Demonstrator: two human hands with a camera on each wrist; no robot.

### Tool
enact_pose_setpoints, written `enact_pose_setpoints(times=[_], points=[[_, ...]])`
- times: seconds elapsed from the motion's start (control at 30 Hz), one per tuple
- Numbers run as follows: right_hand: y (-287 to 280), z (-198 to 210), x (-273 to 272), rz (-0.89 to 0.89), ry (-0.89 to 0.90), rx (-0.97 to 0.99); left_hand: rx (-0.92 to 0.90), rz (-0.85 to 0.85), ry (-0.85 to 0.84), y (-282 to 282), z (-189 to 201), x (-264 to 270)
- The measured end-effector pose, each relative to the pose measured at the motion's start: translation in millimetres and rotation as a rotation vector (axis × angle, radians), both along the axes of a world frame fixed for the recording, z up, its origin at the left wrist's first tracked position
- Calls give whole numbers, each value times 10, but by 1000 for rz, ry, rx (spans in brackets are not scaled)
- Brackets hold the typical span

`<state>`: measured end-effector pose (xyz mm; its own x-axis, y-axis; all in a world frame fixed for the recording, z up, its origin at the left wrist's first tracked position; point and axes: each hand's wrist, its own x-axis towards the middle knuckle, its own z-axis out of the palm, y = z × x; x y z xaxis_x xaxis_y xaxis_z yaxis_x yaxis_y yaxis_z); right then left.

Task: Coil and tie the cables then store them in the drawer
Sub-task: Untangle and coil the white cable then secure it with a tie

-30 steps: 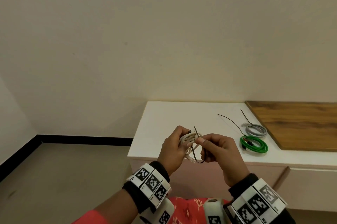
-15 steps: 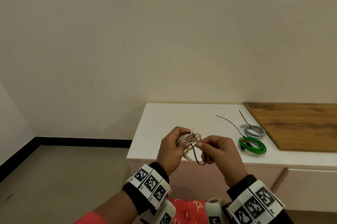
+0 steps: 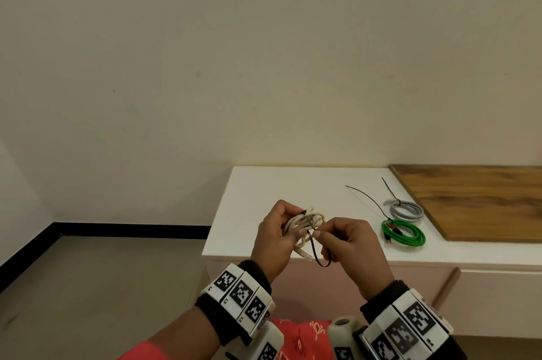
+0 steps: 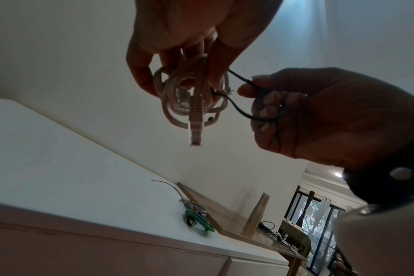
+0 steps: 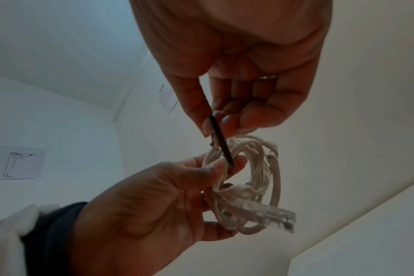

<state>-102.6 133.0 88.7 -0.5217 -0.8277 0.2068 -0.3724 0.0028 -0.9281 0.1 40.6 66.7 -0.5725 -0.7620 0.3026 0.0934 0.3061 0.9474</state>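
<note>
The black tie [image 3: 318, 252] is now looping lower than a moment ago, its tail no longer sticking up. The left hand [image 3: 274, 238] is gripping the coiled white cable [image 3: 306, 220]; the right hand [image 3: 353, 244] is pinching the tie, both above the white cabinet top's [image 3: 264, 198] front edge, open floor lying to their left.

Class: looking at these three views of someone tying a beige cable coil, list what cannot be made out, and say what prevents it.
- Whether the black cable tie is already threaded: head view too small, fingers cover it in both wrist views.
- Drawer interior: hidden behind its shut front.
- Clear plug on the beige cable coil: blurred, pins unreadable.
- Wall notice: print too small.
- Grey coil: its ends are too small to identify.
</note>
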Motion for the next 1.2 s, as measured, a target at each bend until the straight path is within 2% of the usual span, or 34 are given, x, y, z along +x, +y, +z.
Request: enact_pose_setpoints(times=[0.6, 0.87, 1.2], points=[[4, 1, 7, -63, 49, -42, -12, -27, -27, 46, 40, 7], [34, -12, -6, -41, -3, -44, 140, -50, -4, 47, 36, -18], [66, -19, -8, -57, 18, -35, 171, -66, -4, 43, 20, -25]])
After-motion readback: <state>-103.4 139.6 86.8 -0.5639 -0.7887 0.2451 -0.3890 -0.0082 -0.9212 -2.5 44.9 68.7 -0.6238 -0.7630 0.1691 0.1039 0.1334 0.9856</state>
